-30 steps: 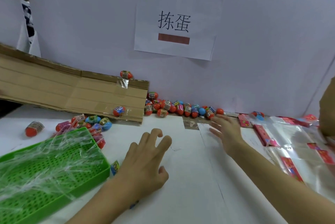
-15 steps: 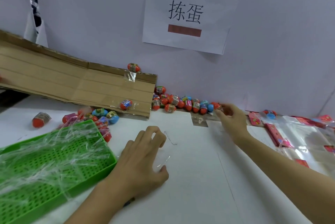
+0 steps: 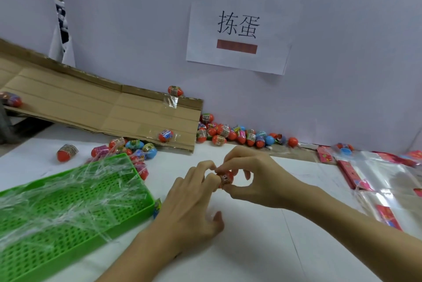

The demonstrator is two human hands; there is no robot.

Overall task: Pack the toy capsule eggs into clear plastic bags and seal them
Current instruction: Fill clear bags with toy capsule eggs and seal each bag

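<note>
Egg [image 3: 226,177], fetched from the row by the wall 0.5 s earlier, sat pinched in the right hand [image 3: 255,179] above the surface. Left hand [image 3: 194,199] had risen, its fingertips curled at the egg; bagging looked next.

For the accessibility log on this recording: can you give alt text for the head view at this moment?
Both hands meet over a white table: the right hand pinches a red capsule egg, and the left hand touches it with its fingers. A green perforated tray lies left, more eggs line the wall, clear bags lie right.
</note>
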